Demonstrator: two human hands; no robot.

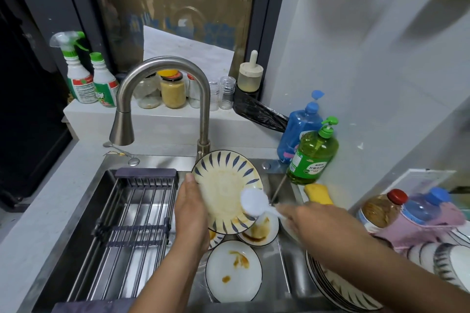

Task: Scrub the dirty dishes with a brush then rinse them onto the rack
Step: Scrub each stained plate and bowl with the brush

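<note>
Head view: stained plates (233, 270) in sink (284, 284)

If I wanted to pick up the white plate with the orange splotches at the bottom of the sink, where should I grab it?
Probably the near rim of the white plate, coming from above on your side. It lies flat and face up, that edge is bare, and the far edge sits close under the other dirty plates.

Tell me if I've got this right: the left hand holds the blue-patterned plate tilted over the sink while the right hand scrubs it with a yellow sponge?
Not quite. In the head view the right hand scrubs the plate with a white brush; the yellow sponge lies unused. The left hand does hold it.
</note>
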